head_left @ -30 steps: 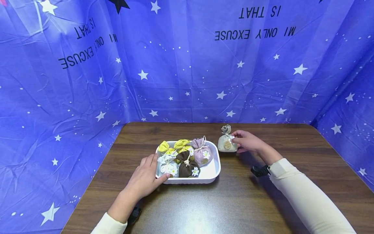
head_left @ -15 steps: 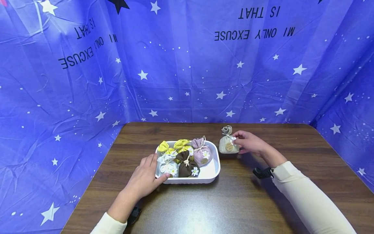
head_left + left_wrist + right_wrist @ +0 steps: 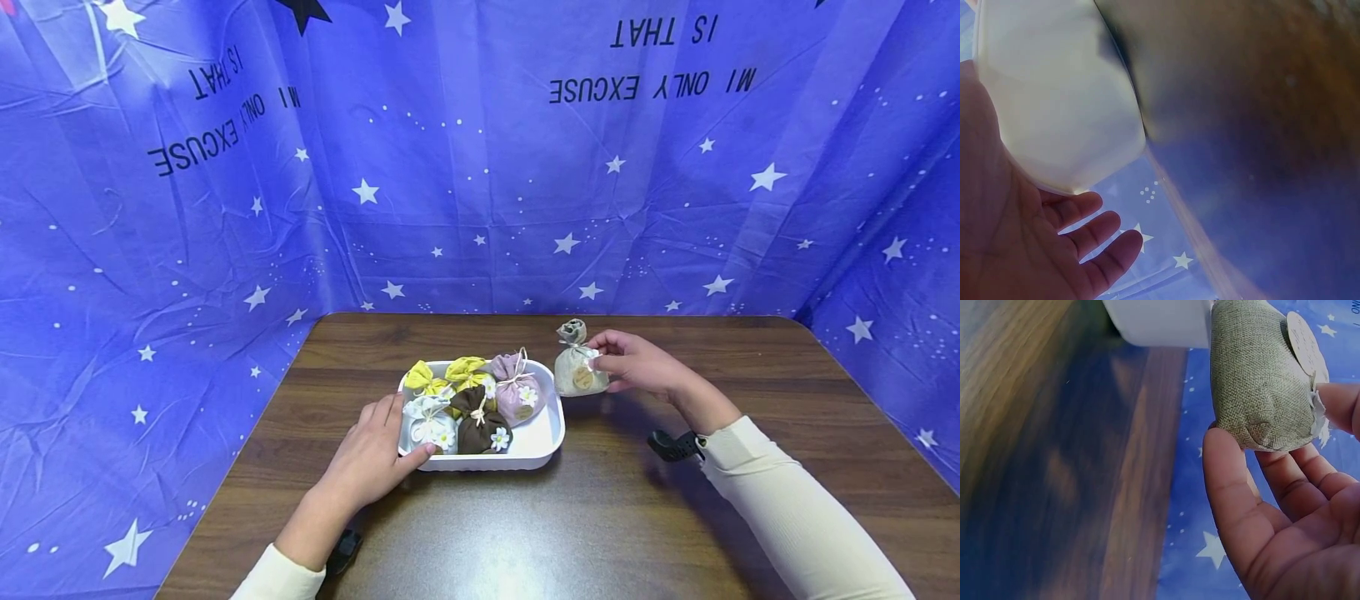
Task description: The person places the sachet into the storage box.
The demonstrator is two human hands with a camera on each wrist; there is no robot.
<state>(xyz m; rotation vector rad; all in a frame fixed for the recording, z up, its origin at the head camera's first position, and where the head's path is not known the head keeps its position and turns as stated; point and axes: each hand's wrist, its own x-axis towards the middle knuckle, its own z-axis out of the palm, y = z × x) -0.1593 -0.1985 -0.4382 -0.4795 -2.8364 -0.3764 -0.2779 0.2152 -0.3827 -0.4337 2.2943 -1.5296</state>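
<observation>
My right hand (image 3: 636,365) pinches a pale greenish-beige cloth sachet (image 3: 573,360) with a tied, ruffled top and a round tag. In the right wrist view the thumb touches the sachet's tag side while the fingers support its woven base (image 3: 1266,381). The sachet is upright, close beside the right end of a white tray (image 3: 553,427). At the tray's left end, my left hand (image 3: 372,446) grips the rim, thumb over the near edge. Several sachets sit in the tray: two yellow ones (image 3: 467,372), a lilac one (image 3: 516,392), a white one (image 3: 427,427) and a dark brown one (image 3: 480,429).
The tray stands on a brown wooden table (image 3: 600,525). Blue star-printed cloth (image 3: 487,183) hangs behind the table's far edge and along both sides. Inside the tray, bare floor (image 3: 538,437) shows at the right end. Black straps (image 3: 671,446) are on the wrists.
The sachet in my right hand shifts slightly right, then back left toward the tray, its top tilting a little left. My left hand and the tray stay put.
</observation>
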